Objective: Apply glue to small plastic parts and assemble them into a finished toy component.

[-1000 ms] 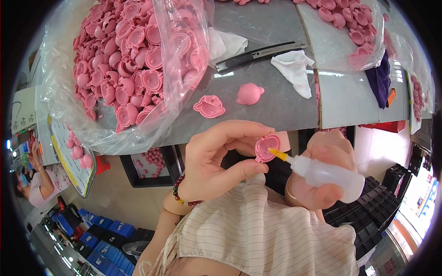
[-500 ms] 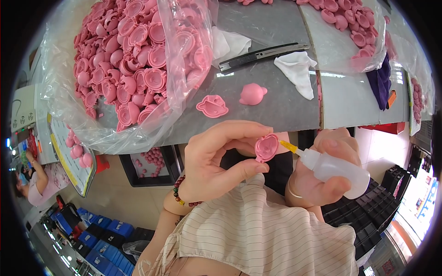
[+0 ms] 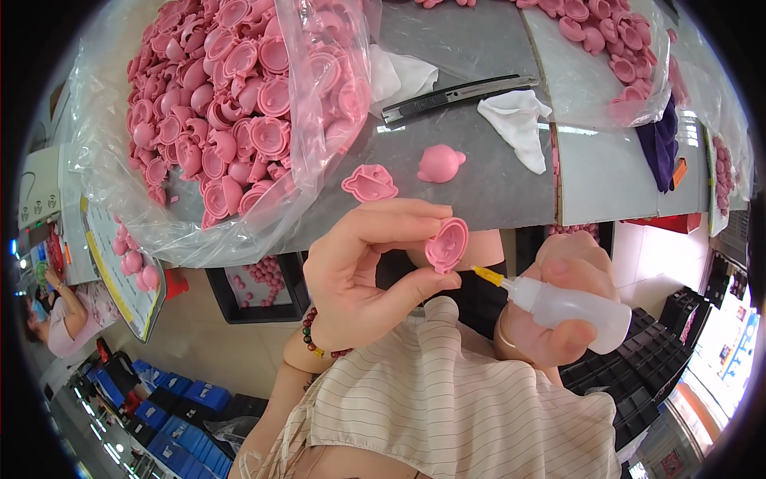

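A small pink cup-shaped part [image 3: 447, 246] is up in the air just off the near edge of the grey table [image 3: 495, 191], its ringed hollow side turned to the right. The left hand [image 3: 367, 271] grips it by the rim between thumb and fingertips, the thumb at the near side and the fingers at the far side. The right hand [image 3: 570, 267] is wrapped around a translucent squeeze bottle [image 3: 586, 313], which lies tilted with its yellow nozzle [image 3: 488, 276] pointing left; the tip is just beside the part, apart from it.

On the table beyond the left hand lie a pink piece with its hollow side up [image 3: 371, 184] and, to its right, a rounded pink piece [image 3: 441, 164]. Farther back a long dark tool [image 3: 459, 96] lies between two white cloths [image 3: 515, 128]. To the left, a large clear plastic bag [image 3: 104, 152] holds a heap of pink parts [image 3: 215, 104]; more pink parts lie at the far right, near a purple cloth [image 3: 659, 148].

Below the table, to the left, a black tray [image 3: 231, 307] holds small pink pieces. Black crates [image 3: 630, 375] stand at the near right, blue boxes [image 3: 171, 427] at the near left, and another person [image 3: 68, 331] is at the far left side.
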`<state>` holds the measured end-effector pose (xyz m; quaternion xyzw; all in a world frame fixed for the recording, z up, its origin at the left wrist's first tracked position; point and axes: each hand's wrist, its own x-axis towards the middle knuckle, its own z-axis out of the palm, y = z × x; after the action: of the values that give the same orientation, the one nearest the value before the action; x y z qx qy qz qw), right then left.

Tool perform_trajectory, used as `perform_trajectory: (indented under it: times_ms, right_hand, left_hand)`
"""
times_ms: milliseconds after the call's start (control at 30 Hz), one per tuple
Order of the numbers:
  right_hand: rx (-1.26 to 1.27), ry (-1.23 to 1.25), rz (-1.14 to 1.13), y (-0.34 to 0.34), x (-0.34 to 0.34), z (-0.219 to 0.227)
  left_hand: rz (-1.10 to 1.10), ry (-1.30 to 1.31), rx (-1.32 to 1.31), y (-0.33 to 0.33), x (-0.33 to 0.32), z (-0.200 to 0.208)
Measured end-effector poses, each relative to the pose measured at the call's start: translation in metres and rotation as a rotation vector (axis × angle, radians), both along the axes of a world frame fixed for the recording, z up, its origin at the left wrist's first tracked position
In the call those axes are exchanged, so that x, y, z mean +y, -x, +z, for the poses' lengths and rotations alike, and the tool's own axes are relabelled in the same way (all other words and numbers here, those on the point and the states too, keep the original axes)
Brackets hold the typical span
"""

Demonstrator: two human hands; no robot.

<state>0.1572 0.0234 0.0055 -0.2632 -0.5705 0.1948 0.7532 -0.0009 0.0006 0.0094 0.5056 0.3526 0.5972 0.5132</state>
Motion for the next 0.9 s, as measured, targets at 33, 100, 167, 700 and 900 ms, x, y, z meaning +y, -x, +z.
perform_trajectory:
  times_ms: [33,100,167,700,900]
  right_hand:
    - [-0.038,-0.001,0.011,0.000,0.000,0.001]
    - [-0.076,-0.002,0.022,0.001,0.000,0.003]
    - [-0.079,-0.020,0.108,0.001,0.001,0.004]
    - [0.079,0.052,0.003,-0.013,0.004,0.001]
    - [-0.178,0.484,-0.466,-0.074,0.043,0.005]
  left_hand:
    - [0.001,0.000,0.000,0.000,0.000,-0.001]
    - [0.071,-0.064,0.110,0.002,0.000,-0.004]
    - [0.095,-0.080,0.150,0.001,0.001,-0.004]
    - [-0.057,0.134,-0.129,0.007,0.002,0.004]
    - [-0.091,0.143,-0.239,0.009,0.002,-0.004]
